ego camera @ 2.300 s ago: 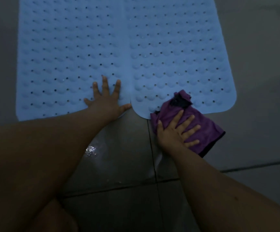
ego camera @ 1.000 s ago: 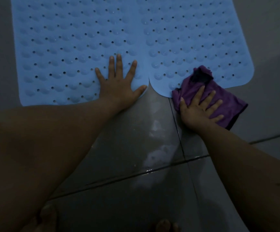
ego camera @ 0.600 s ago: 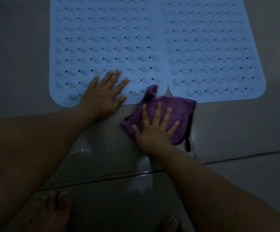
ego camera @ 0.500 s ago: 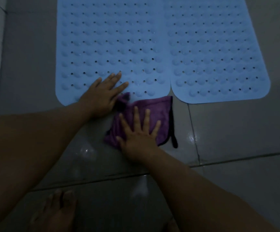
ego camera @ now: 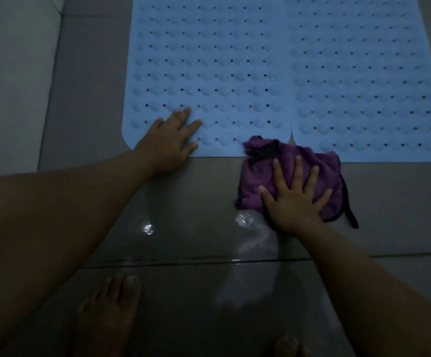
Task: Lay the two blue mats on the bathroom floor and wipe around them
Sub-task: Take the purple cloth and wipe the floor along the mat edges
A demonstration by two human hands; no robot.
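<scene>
Both blue mats lie flat side by side on the floor (ego camera: 402, 202): the left mat (ego camera: 209, 60) at 12 o'clock, the right mat (ego camera: 363, 73) at 1 o'clock. Your left hand (ego camera: 169, 143) rests open on the left mat's near edge, gripping nothing. Your right hand (ego camera: 293, 199) presses flat and spread on the purple cloth (ego camera: 286, 161), which straddles the seam at the near edges. The mats look limp and rubbery; the wet tile is likely slippery, so pin an edge. The cloth is soft; bunch it to lift it.
</scene>
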